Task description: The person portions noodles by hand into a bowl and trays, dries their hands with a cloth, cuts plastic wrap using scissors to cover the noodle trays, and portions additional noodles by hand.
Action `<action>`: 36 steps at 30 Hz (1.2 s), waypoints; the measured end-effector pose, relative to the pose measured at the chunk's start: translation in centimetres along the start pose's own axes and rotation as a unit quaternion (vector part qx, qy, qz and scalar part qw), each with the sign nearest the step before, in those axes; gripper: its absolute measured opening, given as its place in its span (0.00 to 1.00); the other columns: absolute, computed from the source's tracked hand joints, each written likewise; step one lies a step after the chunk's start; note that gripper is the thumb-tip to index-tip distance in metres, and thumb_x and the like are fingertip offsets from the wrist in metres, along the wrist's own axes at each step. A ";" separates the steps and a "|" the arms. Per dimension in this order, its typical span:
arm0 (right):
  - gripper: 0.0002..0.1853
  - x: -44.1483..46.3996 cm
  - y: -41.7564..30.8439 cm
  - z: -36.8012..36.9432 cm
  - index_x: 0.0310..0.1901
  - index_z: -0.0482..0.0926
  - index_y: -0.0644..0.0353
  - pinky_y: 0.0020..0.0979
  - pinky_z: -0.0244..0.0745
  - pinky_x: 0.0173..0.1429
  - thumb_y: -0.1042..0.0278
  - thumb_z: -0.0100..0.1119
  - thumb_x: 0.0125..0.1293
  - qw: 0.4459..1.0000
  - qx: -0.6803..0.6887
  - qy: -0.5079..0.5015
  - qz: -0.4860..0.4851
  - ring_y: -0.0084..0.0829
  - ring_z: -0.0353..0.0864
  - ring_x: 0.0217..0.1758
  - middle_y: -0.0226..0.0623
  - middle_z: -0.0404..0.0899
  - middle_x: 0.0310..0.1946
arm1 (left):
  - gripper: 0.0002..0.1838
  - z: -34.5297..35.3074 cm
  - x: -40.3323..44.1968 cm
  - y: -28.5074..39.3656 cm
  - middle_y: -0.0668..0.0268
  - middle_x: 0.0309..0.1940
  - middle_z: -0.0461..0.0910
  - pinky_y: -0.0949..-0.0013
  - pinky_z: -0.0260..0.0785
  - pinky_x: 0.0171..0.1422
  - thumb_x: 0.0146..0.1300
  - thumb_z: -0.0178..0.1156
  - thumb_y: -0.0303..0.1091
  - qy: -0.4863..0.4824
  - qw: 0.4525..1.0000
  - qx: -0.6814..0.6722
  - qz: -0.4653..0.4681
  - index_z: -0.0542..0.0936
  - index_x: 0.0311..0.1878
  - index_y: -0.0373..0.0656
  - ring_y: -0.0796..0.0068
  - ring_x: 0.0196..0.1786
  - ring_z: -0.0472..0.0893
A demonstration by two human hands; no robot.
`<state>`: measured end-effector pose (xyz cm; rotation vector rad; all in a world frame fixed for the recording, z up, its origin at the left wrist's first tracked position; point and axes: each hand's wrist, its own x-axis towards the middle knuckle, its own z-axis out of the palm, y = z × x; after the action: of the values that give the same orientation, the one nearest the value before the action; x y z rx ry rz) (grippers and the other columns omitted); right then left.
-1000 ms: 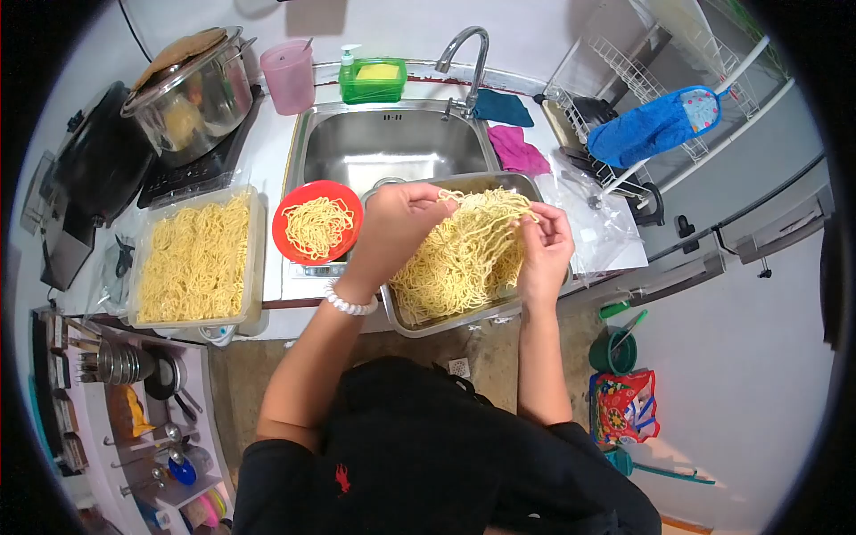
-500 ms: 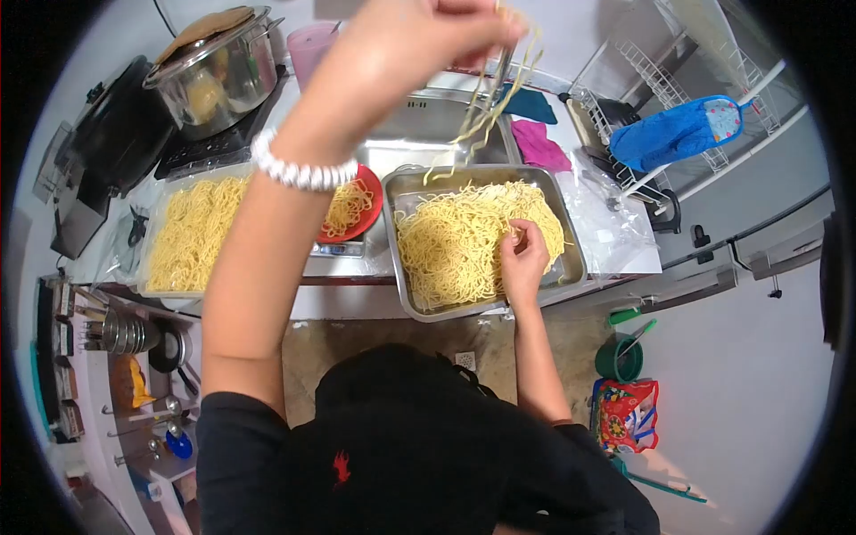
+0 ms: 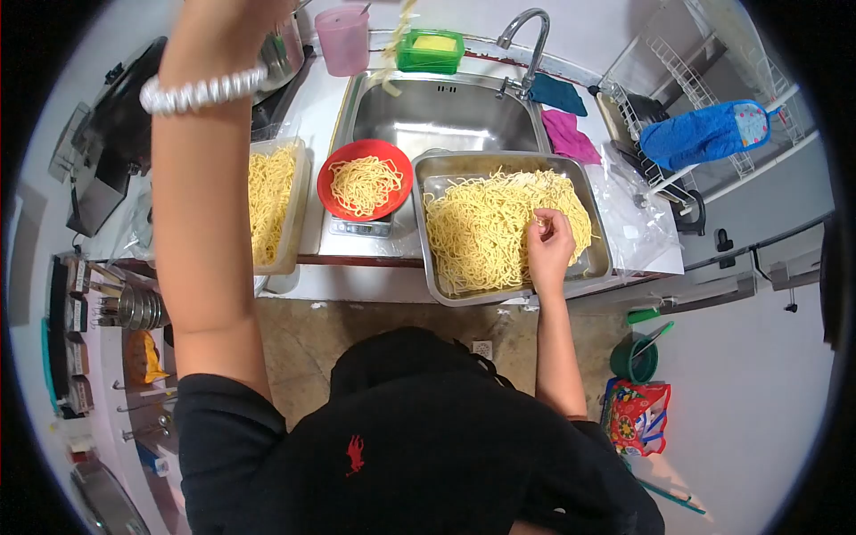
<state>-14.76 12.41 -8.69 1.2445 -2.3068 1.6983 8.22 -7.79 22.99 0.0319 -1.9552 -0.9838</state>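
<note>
My left hand (image 3: 227, 31) is raised at the top left, its fingers mostly cut off by the upper edge. Beside it, a few blurred noodle strands (image 3: 392, 58) hang from the top edge in front of the sink's left side. My right hand (image 3: 551, 245) is pinched on noodles at the right part of the heap (image 3: 481, 236) in the steel tray (image 3: 426, 259). Left of the tray, a red plate (image 3: 327, 192) holds a small pile of noodles (image 3: 364, 185) and rests on a scale (image 3: 360, 228). A plastic container (image 3: 299, 209) of noodles is partly behind my left forearm.
Behind the tray are the steel sink (image 3: 428, 111) and faucet (image 3: 535, 45). A pink pitcher (image 3: 342, 43) and green soap holder (image 3: 431, 52) stand at the back. Cloths (image 3: 571, 136), plastic bags (image 3: 633, 214) and a dish rack with a blue mitt (image 3: 700, 135) are on the right.
My left hand has moved left and up with the strands, partly leaving the frame. The view has shifted, so the red plate shows fully. My right hand remains at the heap.
</note>
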 end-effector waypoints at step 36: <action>0.07 0.0 -0.4 0.4 0.39 0.79 0.64 0.22 0.66 0.32 0.78 0.59 0.57 0.998 -0.060 -0.037 -0.001 0.20 0.67 0.27 0.31 0.72 0.31 | 0.11 18.3 -27.3 -8.2 0.62 0.33 0.78 0.61 0.72 0.44 0.52 0.61 0.23 -0.082 0.965 0.191 -0.162 0.81 0.40 0.44 0.61 0.40 0.78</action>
<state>-14.32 12.06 -8.53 1.3072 -2.4064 1.5138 7.68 8.62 -6.67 0.5178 -2.3185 -0.8154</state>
